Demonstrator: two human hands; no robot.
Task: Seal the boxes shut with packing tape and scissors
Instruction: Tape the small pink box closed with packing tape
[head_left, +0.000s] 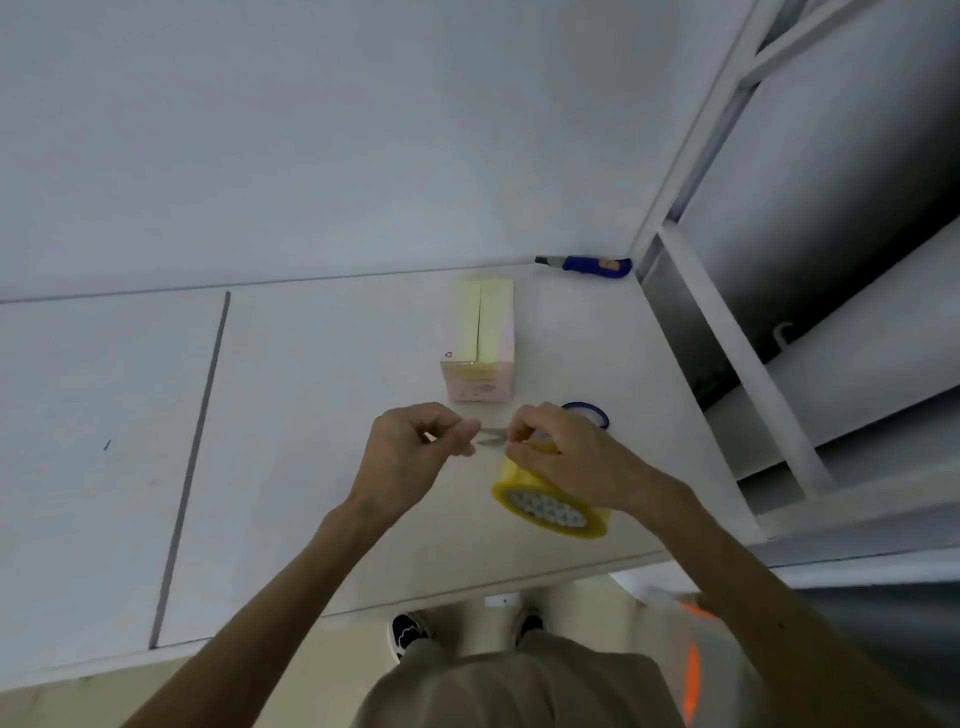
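Tape (550, 506) is sitting in the right hand (556, 447), low over the table (311, 415), near the front edge. That hand's grip is curling over the top of the yellow roll. The left hand (415, 447) is pinching the loose end, and a short clear strip (491, 436) is stretching between the two hands. The strip is looking thin, light and sticky, so it is likely going to curl and stick to itself. Holding it only at the ends is looking best. The box (480, 338) is standing just past the hands, flaps down, looking light and easy to push over.
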